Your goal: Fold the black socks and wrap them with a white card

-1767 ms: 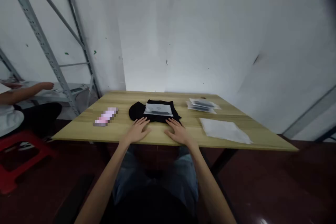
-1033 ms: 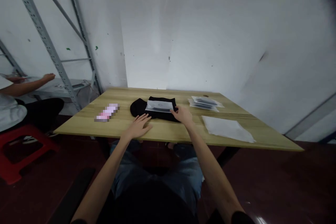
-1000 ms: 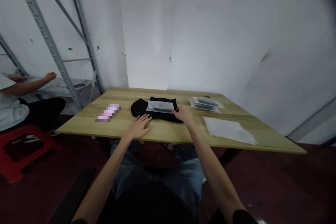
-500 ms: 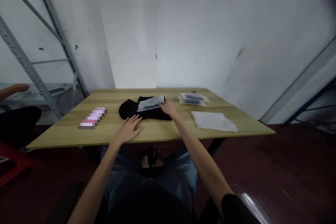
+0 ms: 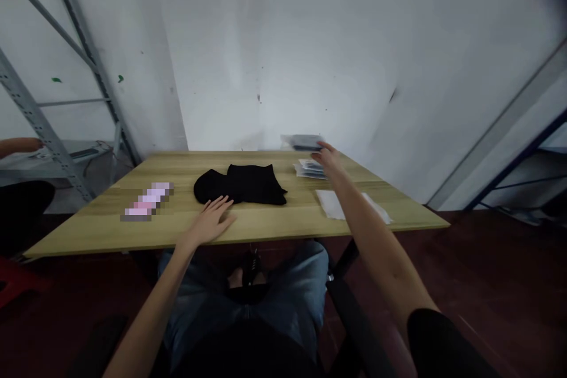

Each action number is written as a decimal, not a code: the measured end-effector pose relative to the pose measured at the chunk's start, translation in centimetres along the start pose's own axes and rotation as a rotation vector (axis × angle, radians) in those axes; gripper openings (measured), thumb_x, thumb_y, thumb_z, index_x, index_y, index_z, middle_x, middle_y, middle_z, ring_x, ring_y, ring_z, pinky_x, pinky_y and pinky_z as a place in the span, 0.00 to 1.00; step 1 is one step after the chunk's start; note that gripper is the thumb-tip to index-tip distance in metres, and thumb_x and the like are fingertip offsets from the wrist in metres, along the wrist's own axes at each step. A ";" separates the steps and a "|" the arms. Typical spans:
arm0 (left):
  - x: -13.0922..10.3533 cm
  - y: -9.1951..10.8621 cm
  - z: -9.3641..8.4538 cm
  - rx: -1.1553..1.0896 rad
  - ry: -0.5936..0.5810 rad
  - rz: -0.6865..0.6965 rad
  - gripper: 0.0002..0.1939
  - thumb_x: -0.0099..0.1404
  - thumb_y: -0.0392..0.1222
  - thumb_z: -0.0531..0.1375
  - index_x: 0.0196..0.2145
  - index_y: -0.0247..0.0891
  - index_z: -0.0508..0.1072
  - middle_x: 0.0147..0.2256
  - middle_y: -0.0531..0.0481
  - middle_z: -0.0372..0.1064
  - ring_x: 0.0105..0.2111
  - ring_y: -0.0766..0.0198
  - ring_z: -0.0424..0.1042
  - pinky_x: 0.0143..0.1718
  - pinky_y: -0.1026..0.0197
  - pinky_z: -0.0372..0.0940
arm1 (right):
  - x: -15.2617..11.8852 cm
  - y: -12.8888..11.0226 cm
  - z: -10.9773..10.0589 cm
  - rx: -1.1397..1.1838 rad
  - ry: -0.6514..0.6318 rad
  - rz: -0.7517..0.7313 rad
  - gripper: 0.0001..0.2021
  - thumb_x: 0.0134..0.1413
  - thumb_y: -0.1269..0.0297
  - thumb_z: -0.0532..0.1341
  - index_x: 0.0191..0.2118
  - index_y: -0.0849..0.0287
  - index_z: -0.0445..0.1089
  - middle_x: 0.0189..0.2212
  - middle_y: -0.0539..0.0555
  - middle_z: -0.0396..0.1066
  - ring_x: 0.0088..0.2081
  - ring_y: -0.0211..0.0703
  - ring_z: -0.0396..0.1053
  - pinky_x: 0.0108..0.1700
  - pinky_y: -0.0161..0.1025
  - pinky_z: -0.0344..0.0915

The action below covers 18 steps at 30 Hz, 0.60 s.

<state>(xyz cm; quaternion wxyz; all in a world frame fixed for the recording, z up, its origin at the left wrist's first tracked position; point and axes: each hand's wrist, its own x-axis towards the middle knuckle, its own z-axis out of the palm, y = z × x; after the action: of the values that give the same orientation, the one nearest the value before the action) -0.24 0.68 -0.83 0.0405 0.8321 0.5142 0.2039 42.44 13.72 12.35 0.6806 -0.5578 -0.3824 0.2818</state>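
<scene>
Pale, marked walls (image 5: 283, 53) rise behind a wood-grain tabletop (image 5: 177, 230), with a grey metal rack (image 5: 46, 139) standing on the left. Black cloth (image 5: 243, 186) lies flat near the middle of the tabletop, rounded at its left end and pointed at its lower right corner. The left hand (image 5: 206, 224) rests palm down at the near edge of this cloth, its fingers spread and their tips touching or just beside it; it grips nothing. The right hand (image 5: 326, 156) reaches forward and holds a packet (image 5: 306, 142) by its right end, pinched in the fingers. This packet is blurred, with a pale covering and a darker middle, and it is raised above a stack of packets (image 5: 310, 169) on the right part of the tabletop. Nearer the front edge lies a white sheet (image 5: 331, 205), partly hidden under the right forearm. On the left side of the tabletop is a flat pink and lilac object (image 5: 148, 201), too pixelated to make out. Beyond the rack, another person's forearm (image 5: 20, 146) extends over a grey shelf (image 5: 75, 159), and part of a red stool (image 5: 18, 283) shows below.
</scene>
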 end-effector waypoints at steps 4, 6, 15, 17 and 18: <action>0.0 0.0 0.1 0.002 0.000 0.004 0.34 0.76 0.64 0.49 0.71 0.45 0.65 0.73 0.47 0.56 0.75 0.52 0.52 0.76 0.42 0.44 | 2.4 0.0 -3.7 0.007 0.096 0.092 0.16 0.70 0.78 0.52 0.57 0.66 0.71 0.46 0.62 0.76 0.35 0.35 0.77 0.42 0.34 0.76; -0.1 0.0 0.2 0.002 0.004 0.006 0.34 0.76 0.64 0.49 0.71 0.45 0.65 0.73 0.47 0.56 0.75 0.52 0.53 0.76 0.42 0.44 | 2.6 1.0 -5.0 -0.003 0.124 0.129 0.16 0.70 0.79 0.52 0.55 0.62 0.72 0.47 0.60 0.76 0.34 0.34 0.76 0.41 0.32 0.77; -0.2 0.0 0.2 0.018 0.021 0.031 0.32 0.77 0.62 0.48 0.70 0.47 0.66 0.73 0.48 0.57 0.74 0.52 0.54 0.76 0.41 0.45 | 4.0 5.2 -6.2 -0.145 0.124 0.215 0.17 0.73 0.59 0.63 0.60 0.60 0.71 0.56 0.60 0.73 0.50 0.48 0.76 0.52 0.50 0.76; -0.2 0.1 0.0 0.018 -0.004 0.033 0.32 0.77 0.62 0.48 0.71 0.46 0.66 0.73 0.48 0.56 0.75 0.52 0.53 0.76 0.42 0.45 | 4.3 5.4 -6.1 -0.190 0.142 0.190 0.21 0.70 0.55 0.66 0.61 0.59 0.70 0.58 0.59 0.72 0.53 0.51 0.75 0.54 0.54 0.76; -0.2 0.2 0.0 0.018 -0.017 0.030 0.33 0.77 0.62 0.48 0.71 0.46 0.65 0.74 0.48 0.56 0.75 0.52 0.52 0.76 0.42 0.44 | 4.3 5.5 -6.1 -0.213 0.143 0.165 0.21 0.70 0.55 0.65 0.61 0.58 0.70 0.58 0.59 0.71 0.53 0.51 0.75 0.54 0.54 0.76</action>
<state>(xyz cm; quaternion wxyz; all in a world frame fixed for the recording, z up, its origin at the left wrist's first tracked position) -0.15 0.43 -0.81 0.0341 0.8418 0.5030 0.1928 50.12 15.15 7.36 0.6175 -0.6751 -0.3136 0.2542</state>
